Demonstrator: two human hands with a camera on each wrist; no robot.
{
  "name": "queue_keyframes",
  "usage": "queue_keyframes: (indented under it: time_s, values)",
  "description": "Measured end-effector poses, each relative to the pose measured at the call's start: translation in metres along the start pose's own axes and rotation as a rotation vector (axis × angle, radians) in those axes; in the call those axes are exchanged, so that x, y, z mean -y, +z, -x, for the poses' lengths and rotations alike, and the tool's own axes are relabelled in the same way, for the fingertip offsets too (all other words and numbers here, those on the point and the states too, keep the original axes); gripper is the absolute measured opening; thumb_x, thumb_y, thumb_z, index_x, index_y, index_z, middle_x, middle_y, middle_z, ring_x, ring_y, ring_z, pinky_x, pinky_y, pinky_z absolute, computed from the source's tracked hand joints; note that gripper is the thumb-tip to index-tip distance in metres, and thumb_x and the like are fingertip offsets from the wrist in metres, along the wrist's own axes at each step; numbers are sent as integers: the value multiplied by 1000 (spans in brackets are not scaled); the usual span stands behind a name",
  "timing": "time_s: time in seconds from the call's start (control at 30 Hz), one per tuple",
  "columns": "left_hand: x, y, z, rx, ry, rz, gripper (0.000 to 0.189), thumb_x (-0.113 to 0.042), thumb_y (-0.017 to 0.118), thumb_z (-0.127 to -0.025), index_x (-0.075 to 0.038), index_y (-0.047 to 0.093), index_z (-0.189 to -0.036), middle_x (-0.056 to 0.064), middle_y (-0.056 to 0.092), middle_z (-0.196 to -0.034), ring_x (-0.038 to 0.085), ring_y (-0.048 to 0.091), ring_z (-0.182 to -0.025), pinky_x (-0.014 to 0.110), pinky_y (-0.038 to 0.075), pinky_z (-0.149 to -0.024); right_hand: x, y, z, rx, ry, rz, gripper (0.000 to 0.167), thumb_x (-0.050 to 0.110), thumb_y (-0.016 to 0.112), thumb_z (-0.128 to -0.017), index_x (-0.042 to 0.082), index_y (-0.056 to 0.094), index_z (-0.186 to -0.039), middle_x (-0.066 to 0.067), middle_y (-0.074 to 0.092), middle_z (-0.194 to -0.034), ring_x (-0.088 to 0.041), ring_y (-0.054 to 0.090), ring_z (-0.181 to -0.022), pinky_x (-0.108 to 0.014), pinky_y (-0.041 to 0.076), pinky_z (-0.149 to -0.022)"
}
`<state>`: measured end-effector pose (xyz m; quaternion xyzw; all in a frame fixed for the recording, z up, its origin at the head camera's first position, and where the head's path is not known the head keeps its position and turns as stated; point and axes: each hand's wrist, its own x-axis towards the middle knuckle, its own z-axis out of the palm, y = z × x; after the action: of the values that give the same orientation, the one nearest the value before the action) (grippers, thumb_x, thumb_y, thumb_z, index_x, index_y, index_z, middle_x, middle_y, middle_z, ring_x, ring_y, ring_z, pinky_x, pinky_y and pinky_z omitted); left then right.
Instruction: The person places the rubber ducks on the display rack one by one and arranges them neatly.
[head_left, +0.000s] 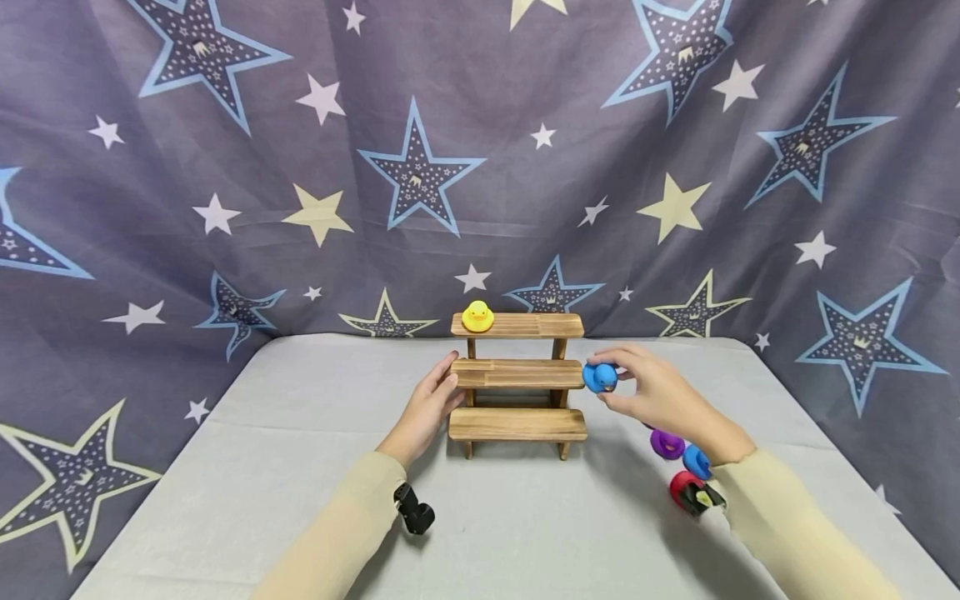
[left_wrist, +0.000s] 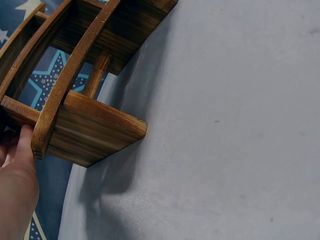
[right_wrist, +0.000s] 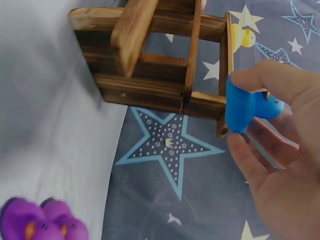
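A three-tier wooden display stand stands on the table, with a yellow rubber duck on the left end of its top tier. My left hand holds the left end of the middle tier, thumb toward the front; in the left wrist view its fingers are partly hidden behind the wood. At the right end of that tier, my right hand pinches a blue rubber duck between thumb and fingers. In the right wrist view the held duck overlaps the stand's edge; whether they touch I cannot tell.
Right of the stand, below my right forearm, lie purple ducks, another blue duck and a red toy, partly covered. A star-patterned cloth hangs behind the pale table.
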<state>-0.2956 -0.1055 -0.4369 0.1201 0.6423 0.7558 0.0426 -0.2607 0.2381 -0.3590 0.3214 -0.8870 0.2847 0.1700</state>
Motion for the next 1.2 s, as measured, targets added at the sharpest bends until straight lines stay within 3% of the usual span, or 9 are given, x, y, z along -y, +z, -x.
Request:
queue_keyframes:
  time_s: [0.33, 0.57, 1.2]
  values:
    - [1, -1, -2, 10, 8, 6, 53, -10, 37, -110, -1, 19, -159, 19, 13, -165, 34, 19, -149, 46, 32, -119, 9, 7, -29, -75, -49, -49, 50, 1, 81, -79, 6, 66, -126, -9, 62, -126, -24, 62, -108, -43, 60, -88]
    - [1, -1, -2, 15, 3, 5, 53, -10, 37, -110, -1, 19, -159, 19, 13, -165, 34, 20, -149, 46, 32, -119, 11, 15, -48, -67, -68, -96, 47, -1, 79, -80, 5, 66, -125, -10, 61, -124, -24, 62, -109, -42, 60, -90]
    - [0, -1, -1, 15, 1, 1, 53, -11, 37, -110, -1, 18, -159, 19, 12, -165, 33, 19, -149, 46, 32, -119, 16, 35, -92, 1, 96, -238, 47, 9, 80, -86, 6, 65, -130, -11, 61, -117, -26, 65, -104, -39, 60, -91]
